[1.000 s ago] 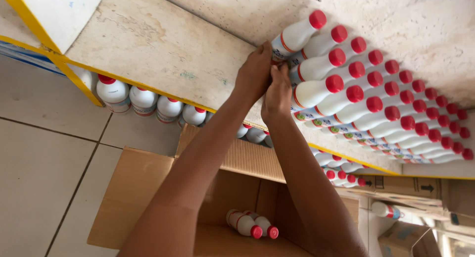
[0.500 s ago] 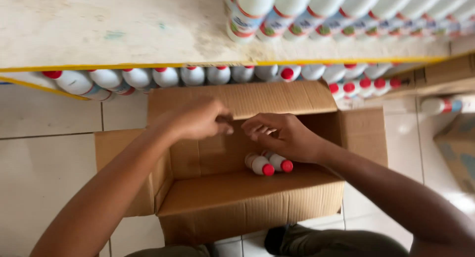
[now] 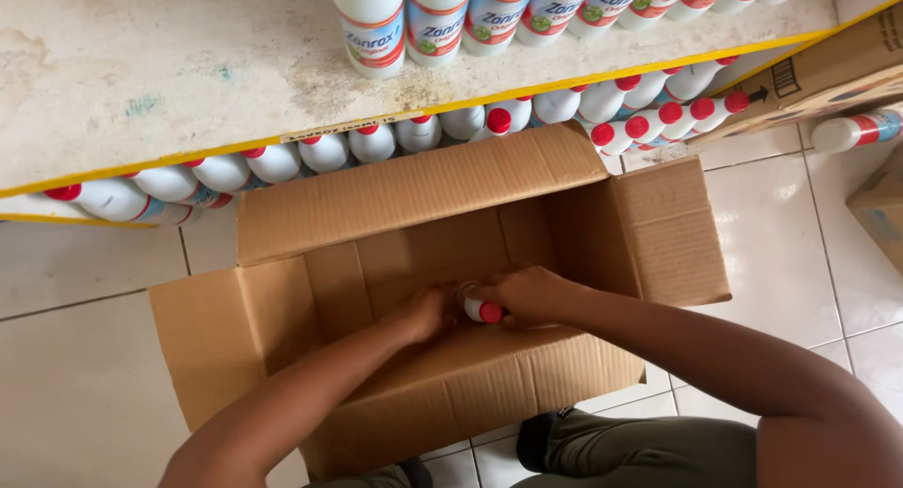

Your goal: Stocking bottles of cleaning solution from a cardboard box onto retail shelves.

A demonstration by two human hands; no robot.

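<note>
The cardboard box (image 3: 423,291) at the centre of the frame is plain brown corrugated board, matt, with ribbed lines showing on its flaps and creased fold lines. The bottle (image 3: 482,309) lying inside it looks like smooth white plastic with a glossy red cap. The bottles on the shelf (image 3: 423,23) along the top edge are the same shiny white plastic, wrapped in glossy printed labels. The shelf (image 3: 169,74) in the upper left has a pale, matt, stained and worn top with a yellow painted edge. The floor (image 3: 85,394) at lower left is glossy off-white tile with dark grout lines.
</note>
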